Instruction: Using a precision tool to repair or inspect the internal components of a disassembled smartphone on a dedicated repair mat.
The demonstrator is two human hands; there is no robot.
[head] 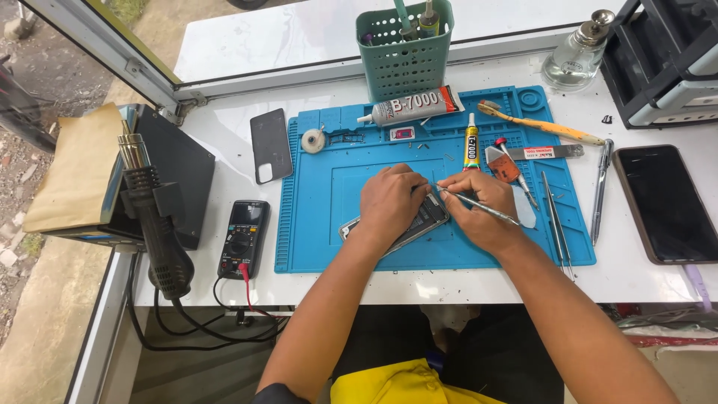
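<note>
Opened phone lies tilted on the blue work mat, near the mat's lower middle, its long axis running from lower left to upper right. Head view: left hand rests palm-down across the phone, fingers curled over its upper edge and pressing it to the mat; the grip is closed on the phone body. Right hand sits just beside the phone's upper right corner, fingers pinched shut around thin metal tweezers, whose tips point left toward the phone's corner next to the left fingertips; whether the tips touch the phone cannot be told. Along the mat's top edge lies a large glue tube; a smaller yellow glue tube stands lengthwise just above the right hand. A small roll of tape sits at the mat's upper left. A dark phone back cover lies on the white table just left of the mat. A black multimeter is further down on the left, with a red lead plugged in, and a hot-air gun rests in its holder at the table's left edge. Right of the mat: a toothbrush, a metal pen-shaped tool, and a second phone with dark screen up. A green slotted tool basket and a glass bottle stand at the back.
</note>
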